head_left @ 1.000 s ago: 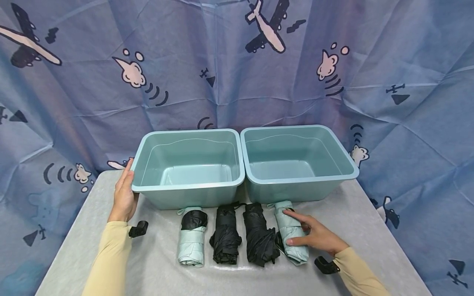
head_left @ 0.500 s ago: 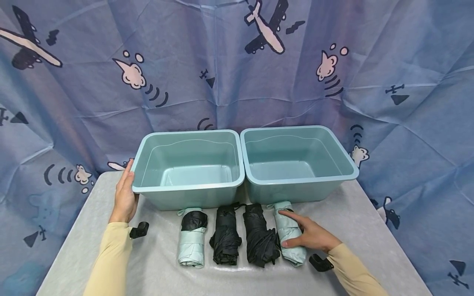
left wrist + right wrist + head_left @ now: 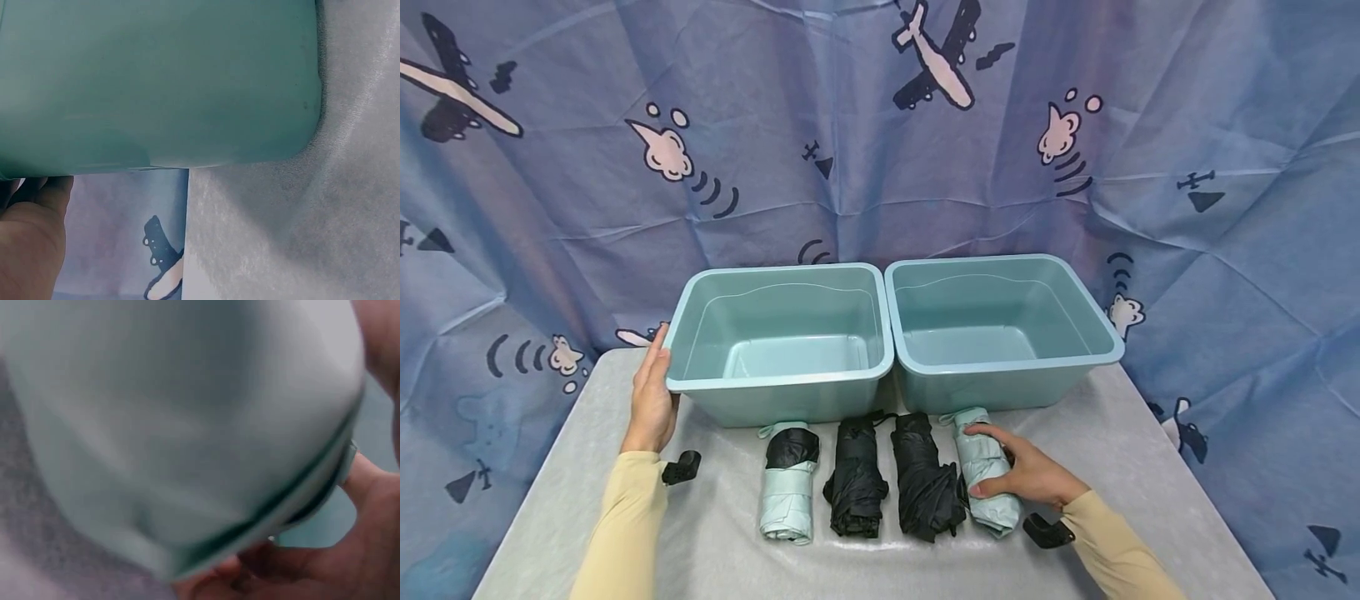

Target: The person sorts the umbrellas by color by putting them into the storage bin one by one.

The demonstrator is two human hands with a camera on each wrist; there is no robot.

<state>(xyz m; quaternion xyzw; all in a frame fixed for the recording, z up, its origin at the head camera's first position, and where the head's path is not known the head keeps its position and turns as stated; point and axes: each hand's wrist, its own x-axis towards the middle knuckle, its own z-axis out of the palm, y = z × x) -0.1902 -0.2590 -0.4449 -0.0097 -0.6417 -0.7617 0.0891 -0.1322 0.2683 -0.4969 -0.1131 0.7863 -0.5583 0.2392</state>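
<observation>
My right hand (image 3: 1030, 473) grips a folded pale green umbrella (image 3: 982, 454), the rightmost of a row on the table. Thumb and fingers curl round it; in the right wrist view its rolled cloth (image 3: 187, 425) fills most of the picture. To its left lie two folded black umbrellas (image 3: 917, 475) (image 3: 857, 479), then another pale green umbrella (image 3: 787, 500) with a black band. At the left, my left hand (image 3: 653, 407) rests with straight fingers against the end wall of the left green bin (image 3: 782, 383). In the left wrist view that bin's wall (image 3: 162, 81) hides the fingertips.
A matching green bin (image 3: 1007, 365) stands right beside the left one, rims touching, both behind the umbrellas. A pale grey cloth covers the table (image 3: 715, 542). A blue printed curtain (image 3: 865, 167) hangs close behind the bins.
My right hand has shifted slightly left and closed more round the pale green umbrella, which has moved a little. My left hand has stayed against the bin.
</observation>
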